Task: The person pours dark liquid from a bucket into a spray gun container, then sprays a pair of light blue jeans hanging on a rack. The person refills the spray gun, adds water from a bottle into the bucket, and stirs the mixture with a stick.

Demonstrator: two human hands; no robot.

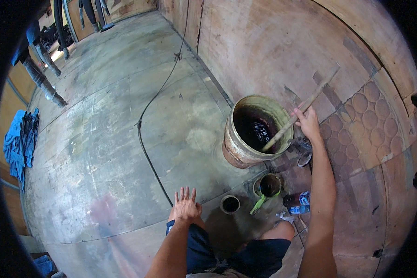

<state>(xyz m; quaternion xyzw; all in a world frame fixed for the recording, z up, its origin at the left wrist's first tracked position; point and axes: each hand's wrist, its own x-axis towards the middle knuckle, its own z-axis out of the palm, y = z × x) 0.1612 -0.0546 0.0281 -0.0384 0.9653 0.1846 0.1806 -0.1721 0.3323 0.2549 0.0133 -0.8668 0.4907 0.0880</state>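
A long wooden stick (317,92) slants down into a bucket (234,143) of dark liquid, its lower end resting inside near the right rim. My right hand (307,123) is closed around the stick just above that rim. My left hand (186,206) lies over my knee with its fingers stretched out, holding nothing. Between my legs and the bucket stand a small cup (230,204) with dark contents and a container (268,185) with a green handle (258,204). Below the liquid's surface, the stick's end is hidden.
Bottles with blue labels (300,204) sit beside my right forearm. A black cable (146,153) runs across the grey floor (92,153). Blue cloth (21,143) hangs at the far left. Round marks cover a panel (369,119) at right. Other people's legs (41,78) show at the upper left.
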